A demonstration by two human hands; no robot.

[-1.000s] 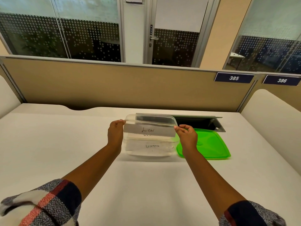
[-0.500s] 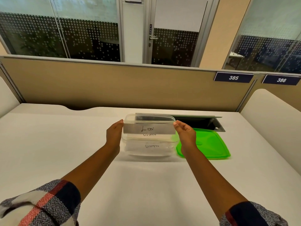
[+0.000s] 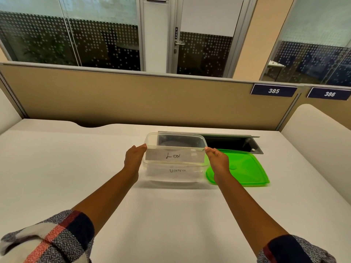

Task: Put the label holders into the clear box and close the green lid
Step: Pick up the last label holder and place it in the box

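A clear plastic box [image 3: 152, 137] stands on the white desk. Across its near rim I hold a long label holder marked "LION" [image 3: 174, 156] level by its two ends: my left hand [image 3: 133, 160] at its left end, my right hand [image 3: 218, 161] at its right end. Another label holder [image 3: 177, 170] with handwriting lies inside the box, seen through the near wall. The green lid [image 3: 247, 168] lies flat on the desk, just right of the box and partly behind my right hand.
An open cable tray [image 3: 231, 144] with a raised grey flap is sunk into the desk [image 3: 76, 158] behind the box and lid. A tan partition [image 3: 133, 99] with number plates 385 and 386 closes off the back. White side panels stand at both desk ends.
The "LION" label holder has moved slightly away from me and now sits at the box's near rim. Both hands moved with it, fingers straighter.
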